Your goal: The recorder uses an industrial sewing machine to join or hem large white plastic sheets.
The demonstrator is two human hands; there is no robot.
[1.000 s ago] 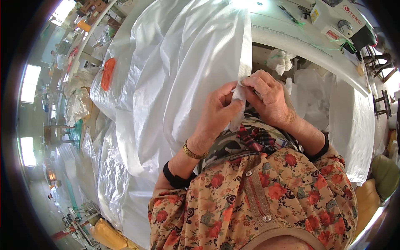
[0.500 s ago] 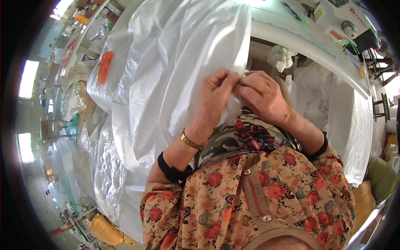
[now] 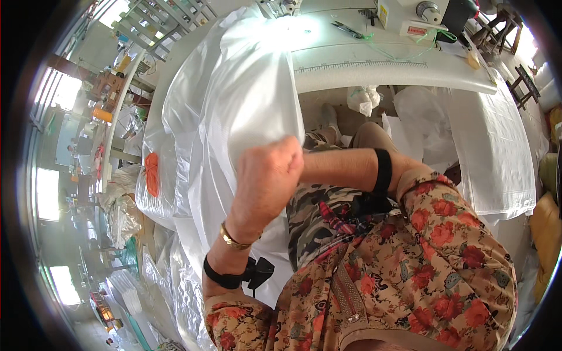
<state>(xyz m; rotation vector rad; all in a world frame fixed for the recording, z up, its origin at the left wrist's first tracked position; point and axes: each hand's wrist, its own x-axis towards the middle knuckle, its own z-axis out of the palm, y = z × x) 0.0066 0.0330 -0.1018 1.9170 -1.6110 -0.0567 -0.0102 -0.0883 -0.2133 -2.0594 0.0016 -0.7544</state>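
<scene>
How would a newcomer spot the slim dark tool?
Find the white sewing machine, upper right. Left of it, on the pale tabletop, lies the slim dark tool; green thread at one end sets it apart from the stubby dark piece nearby.

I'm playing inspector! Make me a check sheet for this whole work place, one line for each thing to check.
Surface: pale table, with a ruler scale near its front edge.
Job's things: shiny white sheet, draped in folds from the table toward the lap; white sewing machine, partly in view.
Clutter: dark snips and green thread on the table; orange-red bundle at left.
Grippers: left hand closed and blurred, right hand mostly hidden behind it; cannot tell what they grip.
Cables: nothing seen for sure.
Surroundings: bright window at left, dark stool at right.
</scene>
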